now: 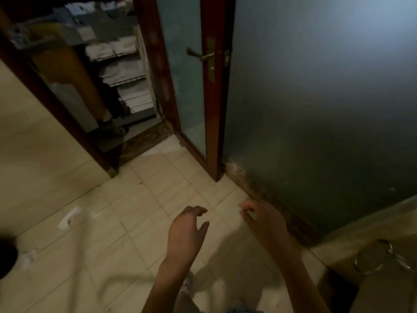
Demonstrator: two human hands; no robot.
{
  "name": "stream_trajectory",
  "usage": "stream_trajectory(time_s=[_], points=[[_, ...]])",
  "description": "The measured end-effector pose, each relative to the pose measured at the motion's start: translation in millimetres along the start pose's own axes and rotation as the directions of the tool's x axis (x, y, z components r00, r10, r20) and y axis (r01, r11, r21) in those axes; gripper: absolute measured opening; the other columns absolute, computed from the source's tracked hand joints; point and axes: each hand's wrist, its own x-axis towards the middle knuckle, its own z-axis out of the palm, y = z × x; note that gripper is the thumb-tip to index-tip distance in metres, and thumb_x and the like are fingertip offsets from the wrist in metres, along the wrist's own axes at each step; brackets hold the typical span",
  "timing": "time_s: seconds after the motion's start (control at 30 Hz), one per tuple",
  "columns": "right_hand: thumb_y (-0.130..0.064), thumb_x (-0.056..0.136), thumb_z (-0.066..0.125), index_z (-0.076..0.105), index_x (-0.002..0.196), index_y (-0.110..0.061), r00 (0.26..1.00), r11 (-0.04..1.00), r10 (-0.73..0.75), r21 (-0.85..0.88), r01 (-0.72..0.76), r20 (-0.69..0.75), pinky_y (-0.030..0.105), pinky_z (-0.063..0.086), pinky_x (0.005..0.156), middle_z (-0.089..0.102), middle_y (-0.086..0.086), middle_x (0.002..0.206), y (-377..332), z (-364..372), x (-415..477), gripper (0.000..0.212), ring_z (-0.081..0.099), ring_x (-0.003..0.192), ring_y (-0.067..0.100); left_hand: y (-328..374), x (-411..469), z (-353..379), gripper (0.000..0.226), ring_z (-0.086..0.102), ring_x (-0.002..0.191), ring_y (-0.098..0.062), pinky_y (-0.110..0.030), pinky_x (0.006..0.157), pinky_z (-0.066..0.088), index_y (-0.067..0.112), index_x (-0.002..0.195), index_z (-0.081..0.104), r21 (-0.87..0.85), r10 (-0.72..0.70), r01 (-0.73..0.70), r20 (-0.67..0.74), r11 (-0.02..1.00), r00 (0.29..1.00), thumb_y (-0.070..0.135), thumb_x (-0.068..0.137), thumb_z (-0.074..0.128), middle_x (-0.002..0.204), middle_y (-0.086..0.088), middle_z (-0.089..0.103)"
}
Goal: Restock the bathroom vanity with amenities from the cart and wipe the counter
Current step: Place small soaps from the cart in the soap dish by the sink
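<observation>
— Which step are we on?
— Fetching, we'd say. Our left hand (185, 231) and right hand (264, 222) hang over the floor (158, 188) with fingers loosely curled and nothing in either.
— Where are the amenities?
— On the cart (117, 64), which stands past the doorway, beyond the open door (212, 86). We can make out white folded stacks (133, 98) on its wire shelves. The small things in its top tray are too blurred to name.
— And the counter?
— Only its corner (372, 224) shows, low on our right, with a metal ring (383, 256) near its edge. We see no restocked items on it and no cloth.
— What next?
— We judge that we must walk through the doorway, well apart from us, and reach the cart's shelves with both hands free. Paper scraps (68, 218) lie on the floor to our left, so we should watch our footing.
</observation>
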Motion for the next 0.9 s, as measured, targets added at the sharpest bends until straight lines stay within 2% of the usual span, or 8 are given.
stream_trajectory(time_s=[0.1,0.5,0.63,0.9], points=[[-0.032,0.096,0.054,0.063,0.118,-0.028,0.997,0.999,-0.053,0.013,0.053,0.05,-0.001,0.029,0.06,0.064,-0.014,0.114,-38,11,31,0.024,0.046,0.089,-0.006,-30,17,-22,0.032,0.059,0.098,-0.007,-0.017,0.078,0.041,0.031,0.121,0.059,-0.001,-0.042,0.042,-0.035,0.999,0.999,0.032,0.089,0.063,0.114,0.011,0.06],[-0.033,0.097,0.05,0.058,0.118,-0.032,0.974,0.981,-0.182,-0.039,0.188,0.135,-0.003,0.03,0.065,0.06,-0.017,0.115,-165,64,130,0.023,0.043,0.093,-0.009,-143,89,-110,0.033,0.059,0.098,-0.006,-0.02,0.08,0.045,0.031,0.122,0.058,-0.038,-0.138,0.134,-0.148,0.99,0.979,0.031,0.09,0.063,0.116,0.011,0.059],[-0.031,0.097,0.052,0.059,0.117,-0.029,0.965,0.975,-0.218,-0.001,0.221,0.149,-0.003,0.033,0.068,0.059,-0.015,0.112,-204,84,155,0.021,0.044,0.091,-0.008,-174,105,-135,0.033,0.059,0.098,-0.006,-0.02,0.08,0.047,0.032,0.122,0.057,-0.069,-0.158,0.147,-0.187,0.987,0.97,0.033,0.09,0.062,0.115,0.012,0.059],[-0.034,0.096,0.054,0.059,0.121,-0.027,0.96,0.971,-0.235,-0.005,0.238,0.151,0.0,0.031,0.063,0.057,-0.015,0.108,-243,99,189,0.026,0.044,0.09,-0.006,-207,138,-161,0.032,0.058,0.1,-0.003,-0.018,0.082,0.046,0.034,0.122,0.055,-0.061,-0.163,0.154,-0.206,0.986,0.965,0.036,0.09,0.06,0.114,0.015,0.059]])
